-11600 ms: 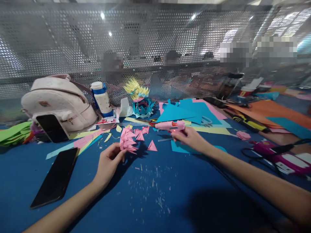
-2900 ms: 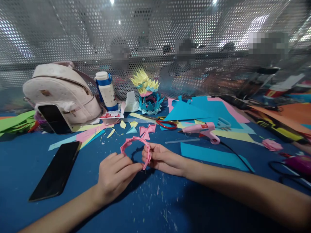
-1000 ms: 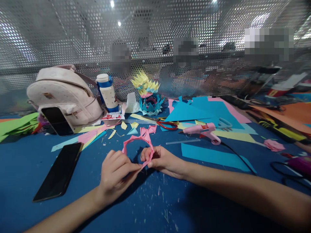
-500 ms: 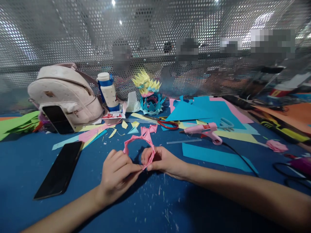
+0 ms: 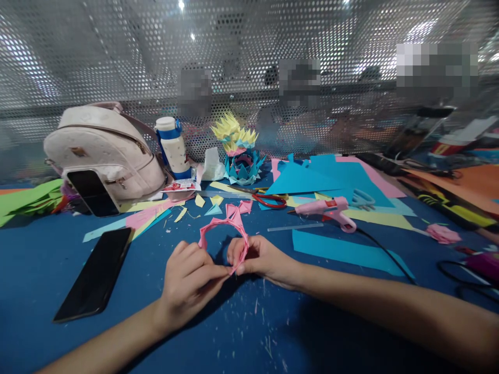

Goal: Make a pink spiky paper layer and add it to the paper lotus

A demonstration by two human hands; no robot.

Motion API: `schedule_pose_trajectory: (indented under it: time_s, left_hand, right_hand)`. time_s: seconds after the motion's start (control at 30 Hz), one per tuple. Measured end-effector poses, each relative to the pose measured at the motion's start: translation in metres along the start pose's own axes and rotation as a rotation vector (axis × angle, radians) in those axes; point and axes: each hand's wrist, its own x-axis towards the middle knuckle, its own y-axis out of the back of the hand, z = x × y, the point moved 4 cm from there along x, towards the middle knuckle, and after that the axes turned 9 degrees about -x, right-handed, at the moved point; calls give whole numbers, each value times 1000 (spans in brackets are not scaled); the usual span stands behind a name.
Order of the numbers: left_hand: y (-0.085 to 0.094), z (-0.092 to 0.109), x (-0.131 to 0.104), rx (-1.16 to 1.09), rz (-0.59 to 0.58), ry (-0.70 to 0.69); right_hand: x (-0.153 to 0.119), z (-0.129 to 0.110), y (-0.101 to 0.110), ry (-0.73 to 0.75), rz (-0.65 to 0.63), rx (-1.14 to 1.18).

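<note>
A pink paper ring (image 5: 223,222) stands on edge near the centre of the frame, a little to the left, above the blue table (image 5: 142,291). The left hand (image 5: 191,275) has its grip closed on it, thumb and fingers pinching the low edge of the band; the right hand (image 5: 268,259) is gripping the right side, fingers inside the loop and thumb at the bottom (the lower left of the ring is hidden behind the left hand).

Just behind the ring lie some folded pink pieces (image 5: 245,207), and red-handled scissors (image 5: 270,201) sit farther back. Right of centre, a pink glue gun (image 5: 323,209) lies on its side near a clear stick (image 5: 296,227), with a blue paper strip (image 5: 346,252) in front of them.

At the left of the frame a black phone (image 5: 93,275) lies flat; in the upper left a pale backpack (image 5: 103,150) stands beside a white and blue bottle (image 5: 171,148). A yellow and blue paper model (image 5: 237,140) stands at the upper middle
</note>
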Motion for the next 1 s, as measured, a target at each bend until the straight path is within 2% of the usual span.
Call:
schedule_pose_trajectory:
  time_s: [0.17,0.3,0.5,0.73,1.0]
  left_hand:
    - [0,-2,1,-14,-5,29]
    - [-1,0,2,-15,-6,-1]
    - [-1,-4,2,-18,-25,67]
    - [-1,-3,0,-23,-35,46]
    - [-1,-4,2,-77,-36,111]
  right_hand:
    - [-1,0,-1,-38,0,138]
    - [-1,-1,-1,-26,-7,137]
    - [0,1,2,-45,-24,172]
    - [0,1,2,-40,-44,185]
    - [-1,0,3,-53,-40,249]
